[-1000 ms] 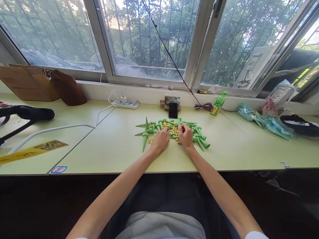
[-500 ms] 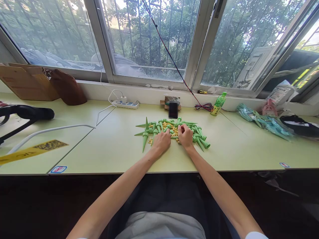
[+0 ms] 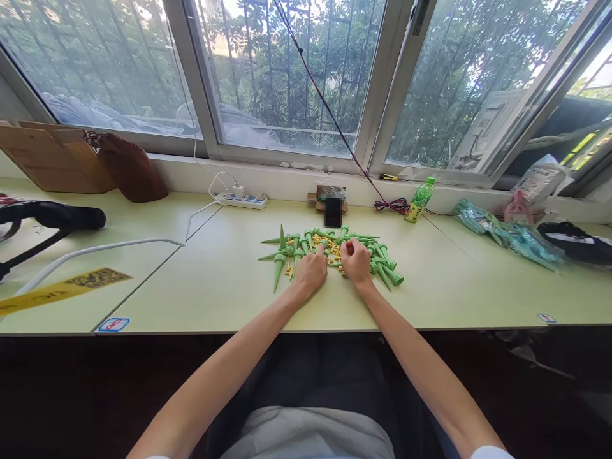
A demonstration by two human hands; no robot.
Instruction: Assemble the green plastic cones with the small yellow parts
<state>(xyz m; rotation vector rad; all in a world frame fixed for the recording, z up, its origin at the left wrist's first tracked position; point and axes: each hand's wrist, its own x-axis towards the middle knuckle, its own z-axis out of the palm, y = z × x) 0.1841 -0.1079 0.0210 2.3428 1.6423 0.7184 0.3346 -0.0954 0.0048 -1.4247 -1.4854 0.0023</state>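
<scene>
Several green plastic plant watering spikes (image 3: pixel 279 261) lie in a loose heap on the table, around a pile of small yellow plastic pieces (image 3: pixel 335 245). At the near edge of the heap, my left hand (image 3: pixel 310 271) is closed around a green spike, whose ringed end (image 3: pixel 324 243) shows beyond the fingers. A short gap to its right, my right hand (image 3: pixel 356 261) is closed in a pinch beside the yellow pieces. Whatever sits between those fingertips is too small to make out. More green spikes (image 3: pixel 393 276) lie against the right side of that hand.
Behind the heap stand a dark phone-like block (image 3: pixel 333 211) and a small carton. A green drink bottle (image 3: pixel 421 199), a power strip (image 3: pixel 243 201) and bagged blue-green items (image 3: pixel 511 236) line the window side. A white cable (image 3: pixel 119 245) crosses the left table.
Almost nothing moves. My left hand shifts very slightly at the fingers around the spike, and my right hand keeps its pinch in the same place.
</scene>
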